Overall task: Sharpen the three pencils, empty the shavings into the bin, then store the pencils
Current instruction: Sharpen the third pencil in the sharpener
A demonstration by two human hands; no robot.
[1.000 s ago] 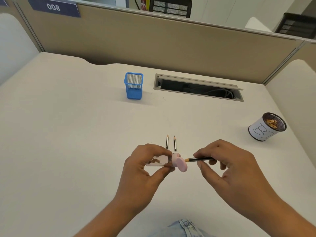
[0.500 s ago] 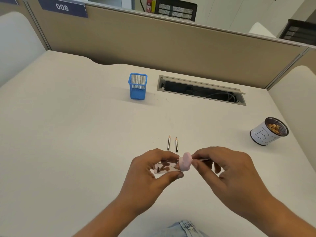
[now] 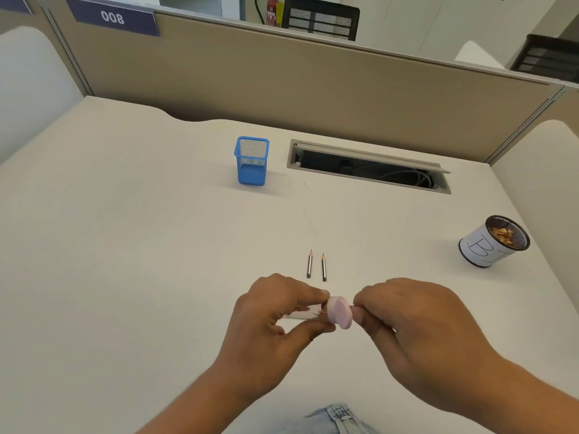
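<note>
the left hand (image 3: 275, 321) is closed around a sharpener (image 3: 326, 313), thumb below and fingers (image 3: 300, 291) above its clear body, with the pink cap facing the right hand (image 3: 416, 333). brown shavings show inside the clear part. the right hand is pinched shut on the third pencil (image 3: 354, 306), of which only a thin dark sliver shows between the fingertips and the cap; most of it is hidden in the sharpener and under the hand. this looks like the sharpening of the last pencil, though how sharp it is cannot be seen.

two pencils (image 3: 316, 266) lie side by side on the counter (image 3: 141, 245) just beyond the hands, points away from the person, not touching each other; both look sharpened. a blue cup (image 3: 251, 166) stands farther back, well apart, and looks like the place to store them. the bin (image 3: 493, 242), a mesh cup wrapped in lettered paper, sits off to the right with shavings already in it.

the pencils are short, light and stiff, with brittle tips, so they are probably best taken at mid-shaft and turned gently, not pressed hard into the blade. the sharpener is small, smooth plastic and likely slippery; a firm hold on the body seems wise, keeping it level on the way to the bin so that loose shavings do not spill.
</note>
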